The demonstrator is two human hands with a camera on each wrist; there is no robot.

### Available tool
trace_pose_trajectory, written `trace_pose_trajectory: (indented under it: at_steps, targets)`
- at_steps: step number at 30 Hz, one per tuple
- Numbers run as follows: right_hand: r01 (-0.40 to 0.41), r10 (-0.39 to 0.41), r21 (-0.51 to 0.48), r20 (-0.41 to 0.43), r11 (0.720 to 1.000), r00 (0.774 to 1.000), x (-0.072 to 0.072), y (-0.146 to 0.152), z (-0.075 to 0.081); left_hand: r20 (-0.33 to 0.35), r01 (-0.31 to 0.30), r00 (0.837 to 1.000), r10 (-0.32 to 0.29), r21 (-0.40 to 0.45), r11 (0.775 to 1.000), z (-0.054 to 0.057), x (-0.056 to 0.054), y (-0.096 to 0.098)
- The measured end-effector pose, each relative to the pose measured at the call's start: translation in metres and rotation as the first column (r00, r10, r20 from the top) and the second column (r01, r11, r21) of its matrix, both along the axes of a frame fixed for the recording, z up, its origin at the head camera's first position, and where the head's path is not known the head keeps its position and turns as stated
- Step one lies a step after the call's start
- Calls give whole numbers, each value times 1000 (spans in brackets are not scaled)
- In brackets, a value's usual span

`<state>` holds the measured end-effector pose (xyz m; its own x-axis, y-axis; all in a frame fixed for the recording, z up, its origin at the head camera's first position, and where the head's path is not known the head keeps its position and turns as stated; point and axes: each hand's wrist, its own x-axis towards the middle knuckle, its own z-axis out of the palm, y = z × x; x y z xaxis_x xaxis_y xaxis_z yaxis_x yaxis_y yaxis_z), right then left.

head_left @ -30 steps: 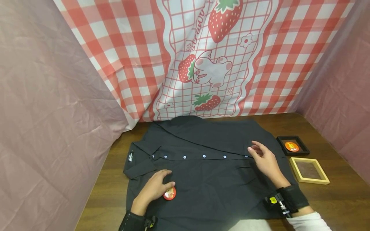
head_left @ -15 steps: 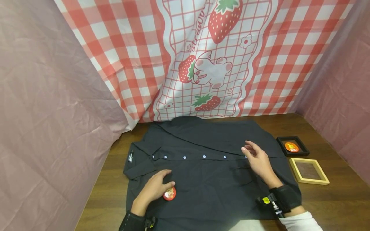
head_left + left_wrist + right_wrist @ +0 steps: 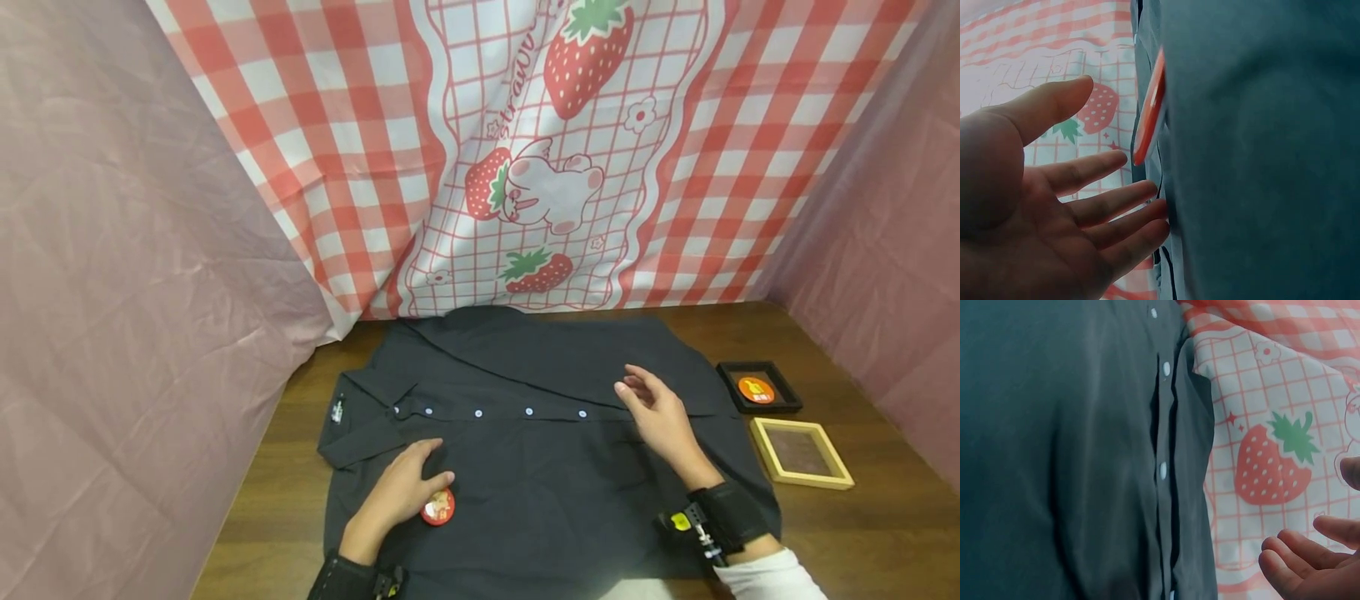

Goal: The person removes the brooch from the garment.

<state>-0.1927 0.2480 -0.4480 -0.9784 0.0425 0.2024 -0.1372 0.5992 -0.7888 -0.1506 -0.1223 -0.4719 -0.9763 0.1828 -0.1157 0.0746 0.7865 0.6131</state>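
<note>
Red round badge (image 3: 438,509) on dark, creased shirt (image 3: 540,492).

Shirt (image 3: 525,475), center: plain charcoal, whitish buttons (image 3: 529,412). Red badge (image 3: 438,507), lower center: pale/yellowish print. Right side: black frame (image 3: 772,408) with orange badge (image 3: 756,390), yellow print; below it, pale yellow frame (image 3: 813,481). Table (image 3: 255,517): brown wood grain. Backdrop (image 3: 341,142), top: red-white gingham flanking white panel (image 3: 465,286), red grid, red strawberries (image 3: 588,71), green leaves (image 3: 596,21). Left drape (image 3: 135,333), right drape (image 3: 892,275): plain dusty pink. Wristband (image 3: 731,518), lower right: black, yellow patch (image 3: 680,522). Sleeve (image 3: 772,577): white.
</note>
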Motion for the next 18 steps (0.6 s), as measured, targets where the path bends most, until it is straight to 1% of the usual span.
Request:
trace_pose_trajectory:
  at_steps: [3,6,13,18]
  targets:
    - [-7,7,-4,-6,1000,1000,-2,-6,3,-8,-5,1000,5,7,1000,1,0,0]
    - [-7,7,-8,-5,1000,1000,-1,-10,3,-13,-7,1000,7,9,1000,1,0,0]
    - [-19,19,-32,7,999,1000,0,-17,2,-8,-32,999,32,9,999,4,-1,0]
    - [-33,33,-5,-3,999,999,0,-19,0,-6,-38,999,38,9,999,5,-1,1]
